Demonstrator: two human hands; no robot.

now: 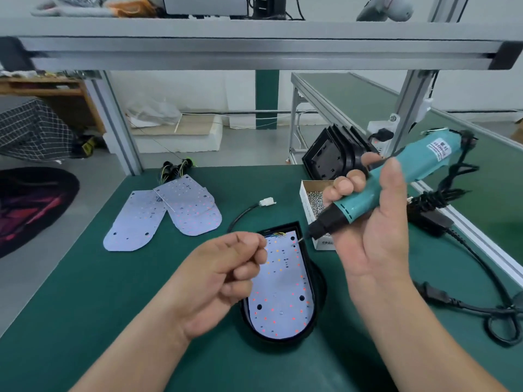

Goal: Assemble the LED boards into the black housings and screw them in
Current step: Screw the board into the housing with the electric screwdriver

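Two spare LED boards [192, 213] on green mat [113, 306]; right fingers [343, 185] grip screwdriver [410, 165], left fingers [246, 244] curled, contents unseen.

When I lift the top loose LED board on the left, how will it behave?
Probably light and slightly bendy: the board looks sheet-thin. It lies flat, so its edge may be hard to catch. The wires at its far end would likely drag behind.
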